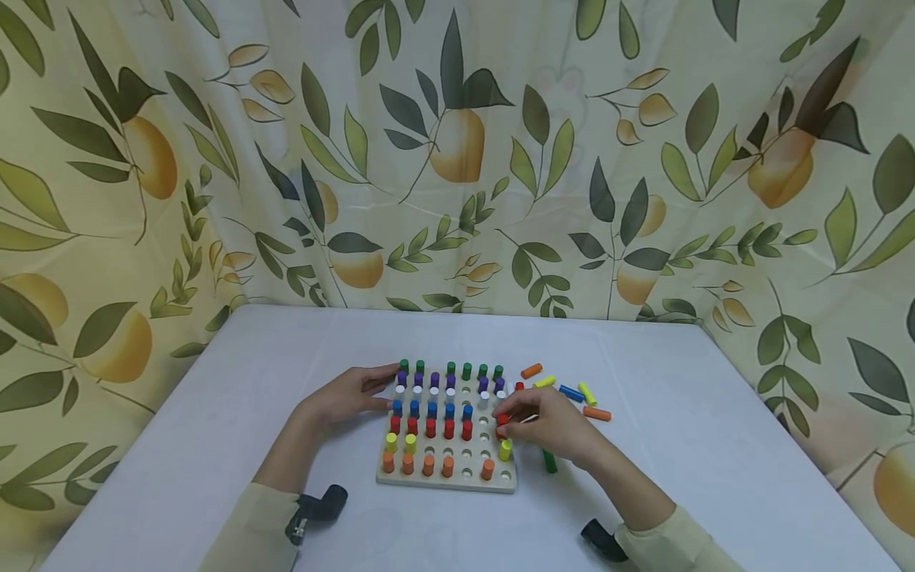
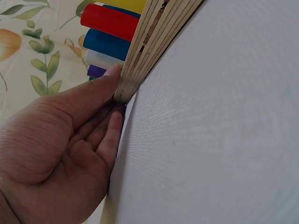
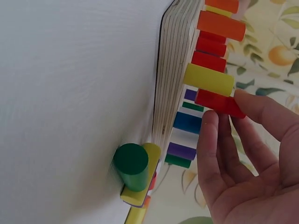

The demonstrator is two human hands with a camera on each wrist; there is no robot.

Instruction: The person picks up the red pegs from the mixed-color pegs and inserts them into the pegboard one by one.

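A wooden pegboard (image 1: 457,485) lies on the table, with rows of coloured pegs standing in its holes. My left hand (image 1: 343,399) rests at the board's left edge. In the left wrist view, its thumb lies straight against the board's edge (image 2: 154,44), beside the pegs. On the right side my right hand (image 1: 556,427) pinches a red peg (image 3: 217,102) between thumb and fingertips, upright over the board's rightmost column. A yellow peg (image 1: 505,450) stands just nearer than it, in the same column. Bare holes show in the columns left of the red peg.
Loose pegs lie right of the board: orange (image 1: 596,413), blue (image 1: 571,393) and yellow (image 1: 587,392) among several. A green peg (image 1: 550,461) lies below the right hand. A white cloth (image 1: 179,508) covers the table; a patterned curtain (image 1: 457,238) hangs behind.
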